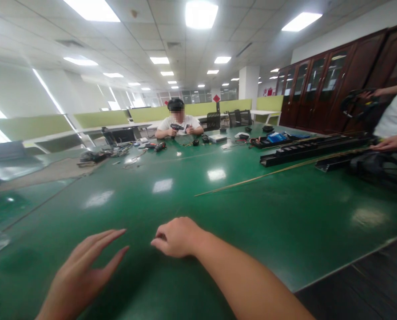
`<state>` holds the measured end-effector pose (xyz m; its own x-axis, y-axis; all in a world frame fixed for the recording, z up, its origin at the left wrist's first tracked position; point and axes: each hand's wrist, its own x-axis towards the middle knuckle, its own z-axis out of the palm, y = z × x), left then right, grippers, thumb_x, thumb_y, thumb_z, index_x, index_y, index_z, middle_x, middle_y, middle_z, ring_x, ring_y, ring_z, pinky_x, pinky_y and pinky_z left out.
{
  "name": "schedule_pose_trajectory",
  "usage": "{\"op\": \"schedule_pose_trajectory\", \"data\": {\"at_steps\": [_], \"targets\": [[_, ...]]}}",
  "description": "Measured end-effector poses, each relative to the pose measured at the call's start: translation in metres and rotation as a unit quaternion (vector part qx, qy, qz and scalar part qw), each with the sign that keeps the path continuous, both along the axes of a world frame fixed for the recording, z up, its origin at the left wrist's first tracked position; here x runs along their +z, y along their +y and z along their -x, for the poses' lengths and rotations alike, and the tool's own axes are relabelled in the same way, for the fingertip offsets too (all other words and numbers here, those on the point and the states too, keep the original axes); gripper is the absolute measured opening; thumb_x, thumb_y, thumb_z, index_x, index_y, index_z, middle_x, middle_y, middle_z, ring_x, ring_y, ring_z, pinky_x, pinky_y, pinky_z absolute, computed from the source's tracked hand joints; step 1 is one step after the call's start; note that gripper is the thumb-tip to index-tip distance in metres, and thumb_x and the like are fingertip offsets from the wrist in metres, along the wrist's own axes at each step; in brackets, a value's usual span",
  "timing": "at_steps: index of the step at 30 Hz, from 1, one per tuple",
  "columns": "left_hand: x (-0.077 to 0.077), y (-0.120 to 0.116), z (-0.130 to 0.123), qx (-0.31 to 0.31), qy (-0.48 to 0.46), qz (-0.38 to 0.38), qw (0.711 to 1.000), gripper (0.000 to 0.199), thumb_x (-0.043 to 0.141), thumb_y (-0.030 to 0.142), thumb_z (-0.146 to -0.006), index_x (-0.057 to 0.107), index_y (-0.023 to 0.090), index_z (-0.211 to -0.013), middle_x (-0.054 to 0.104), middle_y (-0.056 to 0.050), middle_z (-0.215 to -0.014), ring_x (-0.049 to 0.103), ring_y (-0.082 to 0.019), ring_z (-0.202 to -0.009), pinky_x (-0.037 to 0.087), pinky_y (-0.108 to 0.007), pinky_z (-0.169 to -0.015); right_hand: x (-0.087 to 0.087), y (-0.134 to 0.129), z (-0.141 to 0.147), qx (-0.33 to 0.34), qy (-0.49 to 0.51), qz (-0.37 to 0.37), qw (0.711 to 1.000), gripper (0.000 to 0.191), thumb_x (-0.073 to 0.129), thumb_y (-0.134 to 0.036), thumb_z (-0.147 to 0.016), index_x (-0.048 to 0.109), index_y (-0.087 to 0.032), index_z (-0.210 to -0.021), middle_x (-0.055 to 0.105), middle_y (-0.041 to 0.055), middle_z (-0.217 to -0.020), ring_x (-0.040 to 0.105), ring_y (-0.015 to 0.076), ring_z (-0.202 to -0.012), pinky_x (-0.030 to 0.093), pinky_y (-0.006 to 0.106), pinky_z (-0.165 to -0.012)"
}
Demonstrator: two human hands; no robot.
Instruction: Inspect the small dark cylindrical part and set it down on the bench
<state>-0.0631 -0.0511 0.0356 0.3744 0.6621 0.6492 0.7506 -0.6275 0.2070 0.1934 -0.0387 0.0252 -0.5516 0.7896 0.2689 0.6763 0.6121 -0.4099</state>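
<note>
In the head view my left hand (pixel 87 262) hovers over the near part of a green tabletop (pixel 145 213). Its fingers are stretched out, with the thumb apart from them, and nothing lies between. To its right, my right hand (pixel 178 238) is curled, with the thumb close to the bent fingers. Whatever its fingers may hold is hidden or too small to make out. A gap of tabletop separates the two hands. Thin yellowish rods (pixel 252 178) lie beyond my right hand, their near ends pointing toward the table's middle.
Long black channels (pixel 291 151) lie at the right, near a blue packet (pixel 276 137). A person (pixel 180 122) sits across, holding a power drill (pixel 176 127). Another person's hand (pixel 387 144) rests by black cable coils (pixel 381 169). Tools (pixel 93 156) and small parts lie far left.
</note>
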Motion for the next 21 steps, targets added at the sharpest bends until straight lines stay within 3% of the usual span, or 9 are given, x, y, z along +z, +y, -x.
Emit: {"op": "schedule_pose_trajectory", "data": {"at_steps": [4,8,17,21], "targets": [[-0.011,0.017,-0.036,-0.126,0.087,-0.043,0.987,0.034,0.067,0.030,-0.083,0.066,0.030,-0.117,0.071,-0.005,-0.109,0.068,-0.023,-0.097,0.056,-0.034,-0.089,-0.001,0.001,-0.002,-0.004,-0.009,-0.001,1.000,0.037,0.053,-0.051,-0.091,0.071,-0.022,-0.103,0.076,0.0084,-0.098,0.072,0.0273,-0.090,0.055,0.036,-0.074],[-0.020,0.026,-0.049,-0.167,0.097,-0.035,0.981,0.028,0.063,0.023,-0.085,0.068,0.025,-0.113,0.072,-0.007,-0.103,0.069,-0.020,-0.093,0.057,-0.028,-0.083,-0.003,0.003,-0.003,-0.022,-0.004,-0.006,1.000,0.036,0.047,-0.047,-0.093,0.070,-0.020,-0.097,0.076,0.0091,-0.096,0.072,0.0268,-0.088,0.054,0.035,-0.071],[-0.023,0.017,-0.042,-0.132,0.065,-0.008,0.989,0.016,0.061,0.027,-0.085,0.072,0.027,-0.097,0.073,-0.004,-0.095,0.069,-0.019,-0.087,0.056,-0.027,-0.081,-0.007,0.001,0.002,0.005,0.021,0.019,1.000,0.038,0.053,-0.056,-0.091,0.072,-0.023,-0.097,0.076,0.0047,-0.091,0.070,0.0225,-0.084,0.051,0.030,-0.069],[-0.014,0.012,-0.029,-0.025,-0.007,0.027,0.999,0.021,0.067,0.043,-0.083,0.071,0.031,-0.099,0.074,0.001,-0.094,0.070,-0.021,-0.083,0.057,-0.031,-0.084,-0.006,0.002,-0.002,0.018,0.028,0.036,0.999,0.049,0.057,-0.068,-0.085,0.073,-0.025,-0.102,0.076,0.0028,-0.090,0.070,0.0218,-0.085,0.051,0.029,-0.070]]}}
